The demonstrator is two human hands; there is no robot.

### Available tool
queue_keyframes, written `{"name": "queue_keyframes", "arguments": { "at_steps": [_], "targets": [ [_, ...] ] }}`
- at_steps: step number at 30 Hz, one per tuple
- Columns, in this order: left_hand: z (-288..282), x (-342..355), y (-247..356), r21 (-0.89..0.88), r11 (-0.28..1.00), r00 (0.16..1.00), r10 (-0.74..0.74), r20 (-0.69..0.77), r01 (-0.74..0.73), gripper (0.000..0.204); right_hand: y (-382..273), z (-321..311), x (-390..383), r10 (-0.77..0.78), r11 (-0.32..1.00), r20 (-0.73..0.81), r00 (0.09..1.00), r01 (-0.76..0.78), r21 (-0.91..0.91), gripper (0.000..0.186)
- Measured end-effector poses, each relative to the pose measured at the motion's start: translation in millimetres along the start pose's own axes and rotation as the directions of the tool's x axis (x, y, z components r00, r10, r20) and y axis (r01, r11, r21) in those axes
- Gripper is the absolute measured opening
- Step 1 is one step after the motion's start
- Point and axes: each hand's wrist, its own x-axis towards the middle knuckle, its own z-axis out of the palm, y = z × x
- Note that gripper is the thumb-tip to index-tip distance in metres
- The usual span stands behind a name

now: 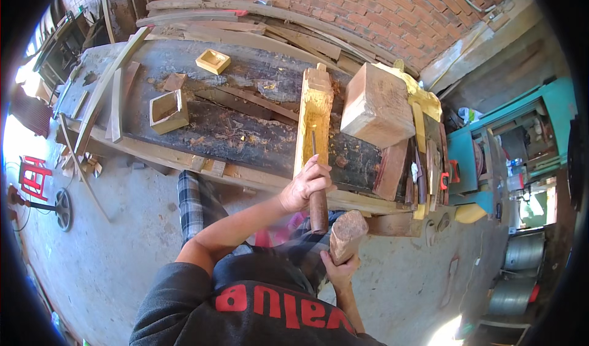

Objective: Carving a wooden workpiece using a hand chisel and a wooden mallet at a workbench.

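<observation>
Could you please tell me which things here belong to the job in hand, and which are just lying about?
In use:
Chisel in left hand
Mallet in right hand
Yellow timber beneath the chisel

Lying about:
Larger open box
Smaller open box
Long wooden strip

The desk point(245, 153) is a long slab, its top dark and pitted. Long wooden strips point(98, 107) cross its left end; left of the middle sit a nearer hollowed box point(170, 119) and a farther, smaller box point(213, 62). Right of the middle lies a yellowish carved beam point(315, 113), just beside a big wooden block point(374, 110).
</observation>
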Motion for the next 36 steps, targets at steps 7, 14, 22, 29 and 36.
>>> {"name": "queue_keyframes", "arguments": {
  "at_steps": [7,14,22,29,36],
  "targets": [
    [3,3,-9,-0.062,0.991,0.989,-0.122,-0.087,0.117,0.030,-7,2,-7,0.008,0.982,-0.050,0.999,0.002,0.186,0.049],
    [11,-4,-16,-0.102,0.978,0.968,-0.196,-0.158,0.181,0.029,-8,11,1,0.180,0.983,0.003,0.984,-0.180,0.022,0.060],
    [9,3,-13,-0.089,0.975,0.964,-0.215,-0.157,0.203,0.028,0,14,7,-0.144,0.970,0.111,0.983,0.162,-0.179,0.048],
    [15,2,-18,-0.073,0.982,0.976,-0.183,-0.115,0.176,0.030,56,19,-19,-0.363,0.932,-0.086,0.928,0.361,-0.043,0.057],
    [6,8,-12,-0.016,0.988,0.987,-0.152,-0.059,0.151,0.026,24,12,-7,-0.076,0.994,-0.163,0.984,0.089,0.071,0.055]
  ]
}}
